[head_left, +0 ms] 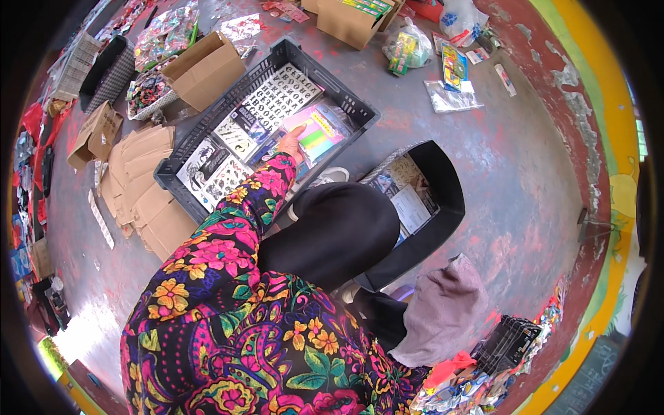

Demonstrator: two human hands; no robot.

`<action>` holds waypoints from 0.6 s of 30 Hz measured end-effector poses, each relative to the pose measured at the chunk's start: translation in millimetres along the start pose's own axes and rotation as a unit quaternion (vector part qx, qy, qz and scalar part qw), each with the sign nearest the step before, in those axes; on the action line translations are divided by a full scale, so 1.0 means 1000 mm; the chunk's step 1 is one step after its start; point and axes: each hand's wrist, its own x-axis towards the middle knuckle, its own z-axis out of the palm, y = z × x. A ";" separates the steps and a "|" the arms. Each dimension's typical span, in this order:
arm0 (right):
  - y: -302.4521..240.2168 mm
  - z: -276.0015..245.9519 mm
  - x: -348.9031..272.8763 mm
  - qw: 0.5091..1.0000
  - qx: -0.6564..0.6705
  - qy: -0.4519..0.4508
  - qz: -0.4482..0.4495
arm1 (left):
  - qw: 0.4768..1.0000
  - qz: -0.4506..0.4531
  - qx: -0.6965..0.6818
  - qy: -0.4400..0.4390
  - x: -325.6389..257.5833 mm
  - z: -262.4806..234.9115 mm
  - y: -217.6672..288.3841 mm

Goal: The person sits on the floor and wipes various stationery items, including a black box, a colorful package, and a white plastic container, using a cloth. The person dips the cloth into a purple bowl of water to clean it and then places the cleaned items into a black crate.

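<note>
The left hand (290,144) reached from six o'clock into the dark crate (346,104), fingers apparently pinching a pastel packet (319,133) lying flat among sticker sheets (280,93); the right hand was unseen.

Sleeve (228,277): floral print, pink, orange and yellow blooms with green leaves on dark purple. Crate (346,104): dark grey, gridded walls. Sheet (280,93) inside it: white, black lettering in rows. Packet (319,131) beside the hand: pink, with yellow, green and blue stripes. Bin (443,187): black. Boxes (204,69): plain brown cardboard. Floor (519,159): grey, smeared red. Cloth (446,311): dusty mauve.
</note>
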 end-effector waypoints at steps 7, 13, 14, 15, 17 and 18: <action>-0.005 0.000 -0.001 1.000 0.000 -0.002 -0.003 | 0.993 -0.025 0.077 0.085 0.010 0.002 -0.007; -0.005 0.001 0.001 1.000 0.015 -0.021 -0.017 | 0.992 -0.025 0.112 0.043 -0.002 -0.043 0.029; -0.010 -0.001 -0.005 1.000 0.011 -0.007 -0.008 | 0.989 -0.029 0.144 0.027 -0.002 -0.041 0.037; -0.016 -0.003 -0.010 1.000 0.005 0.008 0.000 | 0.986 -0.033 0.161 -0.004 -0.006 -0.041 0.045; -0.018 -0.002 -0.012 1.000 0.016 0.006 -0.007 | 0.985 -0.009 0.173 -0.017 -0.026 -0.061 0.075; -0.015 0.000 -0.011 1.000 0.020 -0.011 -0.013 | 0.989 -0.019 0.149 -0.010 -0.044 -0.079 0.089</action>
